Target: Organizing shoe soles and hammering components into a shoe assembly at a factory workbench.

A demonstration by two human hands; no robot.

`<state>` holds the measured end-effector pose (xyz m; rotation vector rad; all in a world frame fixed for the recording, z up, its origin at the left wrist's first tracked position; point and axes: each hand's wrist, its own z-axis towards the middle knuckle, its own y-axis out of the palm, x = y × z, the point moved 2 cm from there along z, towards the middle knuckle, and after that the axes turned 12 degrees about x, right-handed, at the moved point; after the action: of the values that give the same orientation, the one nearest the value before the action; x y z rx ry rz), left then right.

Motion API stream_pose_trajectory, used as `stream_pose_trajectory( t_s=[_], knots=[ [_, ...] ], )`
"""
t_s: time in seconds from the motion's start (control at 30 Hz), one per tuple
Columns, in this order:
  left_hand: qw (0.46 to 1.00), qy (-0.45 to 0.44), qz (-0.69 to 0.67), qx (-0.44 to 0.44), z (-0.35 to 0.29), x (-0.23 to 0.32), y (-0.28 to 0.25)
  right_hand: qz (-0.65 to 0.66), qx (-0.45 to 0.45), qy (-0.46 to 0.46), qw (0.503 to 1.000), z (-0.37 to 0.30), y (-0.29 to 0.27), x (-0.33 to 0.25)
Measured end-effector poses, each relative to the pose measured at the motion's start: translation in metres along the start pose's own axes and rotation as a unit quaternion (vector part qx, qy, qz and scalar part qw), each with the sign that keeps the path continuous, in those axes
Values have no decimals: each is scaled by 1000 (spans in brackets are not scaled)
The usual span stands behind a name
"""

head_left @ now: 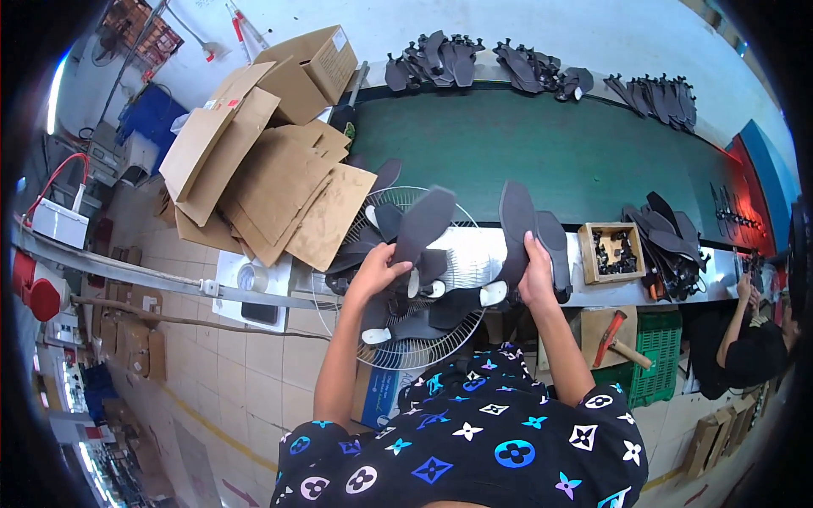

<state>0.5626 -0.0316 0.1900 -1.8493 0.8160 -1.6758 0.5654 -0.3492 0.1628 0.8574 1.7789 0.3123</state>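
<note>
My left hand (378,269) is closed on a dark grey shoe sole (426,222), which it holds up at a tilt with the toe end away from me. A second shoe sole (516,222) stands nearly upright in my right hand (536,273), whose fingers are wrapped round its edge. Beside that one is another dark sole (552,245). Below and between my hands, a round wire basket (415,362) contains several black soles with white heel parts (378,335). A white ribbed surface (471,254) shows between the two held soles.
A green conveyor belt (525,135) runs beyond my hands, with rows of dark soles (440,63) along its far edge. Flattened cardboard (279,199) lies left. On the right are a wooden box (612,252) of small black parts, a hammer (622,343), a green crate (656,356) and another person's arm (735,317).
</note>
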Motion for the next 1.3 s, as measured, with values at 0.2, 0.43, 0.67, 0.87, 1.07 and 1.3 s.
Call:
stream_pose_trajectory(
  t_s=[0.2, 0.43, 0.67, 0.87, 1.07, 1.3],
  knots=[
    [865, -26, -470, 175, -60, 37, -10, -89, -169, -46, 981, -12, 85, 8],
    [775, -52, -539, 325, -136, 24, 2, -133, -178, -564, 795, -76, 166, 4],
    [707, -15, -580, 405, -220, 25, -19, -240, -351, -113, 898, -171, 224, 6],
    [675, -22, -575, 461, -283, 26, -4, -274, -456, -8, 846, -226, 187, 127],
    [700, -102, -503, 497, -351, -17, 40, -350, -406, 206, 819, -262, 125, 204],
    [607, -174, -628, 455, -432, -55, 102, -450, -378, 370, 720, -315, 88, 228]
  ],
)
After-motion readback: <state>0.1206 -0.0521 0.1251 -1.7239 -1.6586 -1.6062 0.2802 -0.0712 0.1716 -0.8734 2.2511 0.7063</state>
